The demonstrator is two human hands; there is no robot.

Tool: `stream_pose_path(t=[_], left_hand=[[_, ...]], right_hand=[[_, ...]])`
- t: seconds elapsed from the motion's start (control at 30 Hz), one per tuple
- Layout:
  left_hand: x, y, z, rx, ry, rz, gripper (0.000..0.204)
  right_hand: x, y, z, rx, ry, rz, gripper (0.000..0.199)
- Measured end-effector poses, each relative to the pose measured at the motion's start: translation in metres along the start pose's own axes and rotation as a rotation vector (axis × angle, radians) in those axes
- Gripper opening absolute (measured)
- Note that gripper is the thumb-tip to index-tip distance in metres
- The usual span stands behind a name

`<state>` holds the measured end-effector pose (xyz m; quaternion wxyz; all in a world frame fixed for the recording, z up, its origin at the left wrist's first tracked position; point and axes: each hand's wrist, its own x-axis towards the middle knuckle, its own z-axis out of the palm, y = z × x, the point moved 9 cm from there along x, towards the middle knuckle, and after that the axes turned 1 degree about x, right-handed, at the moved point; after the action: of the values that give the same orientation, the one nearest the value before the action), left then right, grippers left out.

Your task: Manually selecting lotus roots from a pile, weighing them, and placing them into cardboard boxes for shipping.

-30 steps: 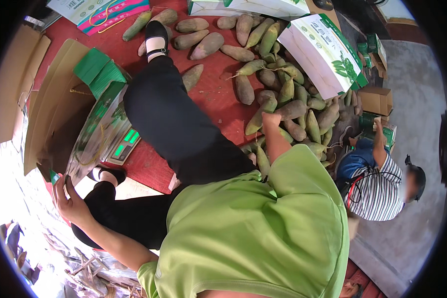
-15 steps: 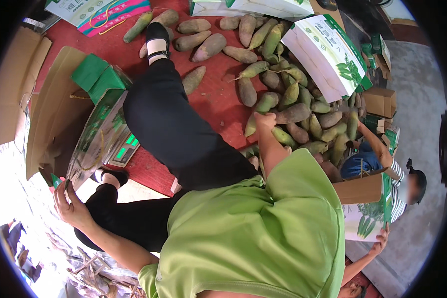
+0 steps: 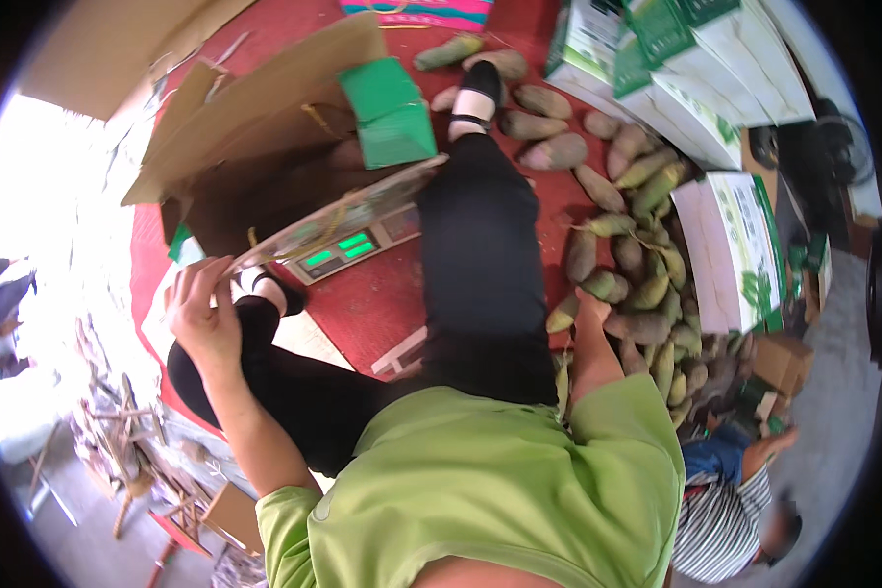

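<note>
My left hand (image 3: 198,312) grips the near corner of a printed cardboard box (image 3: 348,211) that lies tilted on a weighing scale (image 3: 348,250) with green lit digits. My right hand (image 3: 586,299) reaches out into a pile of oblong green-and-brown fruits (image 3: 647,294) on the red floor. It touches one of them, but its fingers are hidden, so its grip is unclear. My black-trousered legs (image 3: 480,265) stretch out between the scale and the pile.
Brown cardboard flaps (image 3: 265,108) and a green carton piece (image 3: 387,113) lie beyond the scale. White-and-green cartons (image 3: 725,88) stand at the upper right. Another person in a striped shirt (image 3: 725,514) crouches at the lower right by small brown boxes (image 3: 779,363).
My left hand has risen from beside my knee to the box corner and closed on it. My right arm stays in the fruit pile. The view has swung left.
</note>
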<state>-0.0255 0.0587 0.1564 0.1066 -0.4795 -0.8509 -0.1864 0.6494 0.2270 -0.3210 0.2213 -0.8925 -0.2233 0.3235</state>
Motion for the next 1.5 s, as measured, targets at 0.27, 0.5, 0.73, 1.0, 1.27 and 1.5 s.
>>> stream_pose_path(t=[0.27, 0.5, 0.73, 1.0, 1.27, 1.5], left_hand=[[-0.009, -0.001, -0.012, -0.015, 0.021, 0.022, 0.014], [-0.009, -0.003, -0.01, -0.019, 0.009, 0.036, 0.008], [-0.01, -0.006, -0.014, -0.01, 0.019, 0.038, 0.007], [-0.01, -0.006, -0.011, -0.021, -0.021, -0.002, 0.016], [-0.008, -0.002, -0.006, -0.03, -0.014, 0.007, 0.007], [-0.012, -0.005, -0.006, 0.035, -0.004, 0.003, 0.008]], right_hand=[[-0.116, -0.169, 0.019, 0.235, -0.408, -0.594, 0.057], [-0.35, -0.424, -0.018, 0.455, -0.794, -0.993, 0.068], [-0.585, -0.501, -0.004, 0.404, -1.398, -1.321, 0.06], [-0.674, -0.416, 0.16, -0.634, -1.199, -1.879, 0.069], [-0.655, -0.417, 0.161, -0.632, -1.111, -1.898, 0.048], [-0.557, -0.482, 0.043, 0.088, -1.251, -1.54, 0.033]])
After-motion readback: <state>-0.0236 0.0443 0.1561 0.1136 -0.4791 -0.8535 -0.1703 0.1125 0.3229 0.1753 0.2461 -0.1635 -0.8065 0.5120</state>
